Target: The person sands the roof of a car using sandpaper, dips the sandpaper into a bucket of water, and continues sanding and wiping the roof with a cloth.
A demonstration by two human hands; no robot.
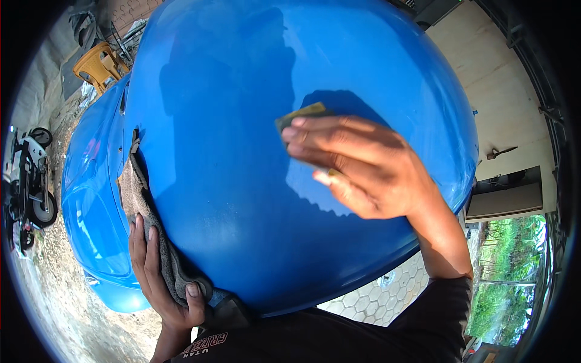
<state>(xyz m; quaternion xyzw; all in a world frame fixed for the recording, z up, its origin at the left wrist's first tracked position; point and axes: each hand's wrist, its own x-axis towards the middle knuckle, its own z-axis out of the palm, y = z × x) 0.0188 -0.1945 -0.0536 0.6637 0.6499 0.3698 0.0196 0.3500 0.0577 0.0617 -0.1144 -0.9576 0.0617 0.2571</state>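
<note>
A large, glossy, curved blue car panel (212, 206) fills the middle of the view. Over its right half, my right hand (363, 163) is closed on a small flat pad (315, 110), yellowish-olive along one edge and darker on the side. My fingers cover most of the pad, and whether its underside touches the paint cannot be made out. At the panel's left edge, my left hand (160, 278) holds a bunched grey cloth (158, 199) between thumb and fingers. The cloth lies along the panel's rim.
More blue bodywork (97, 199) lies to the left, lower than the panel. Further out are a parked motorcycle (33, 181) and a tan plastic chair (98, 65). Hexagonal paving (375, 296) shows below the panel. A pale wall (484, 78) stands at right.
</note>
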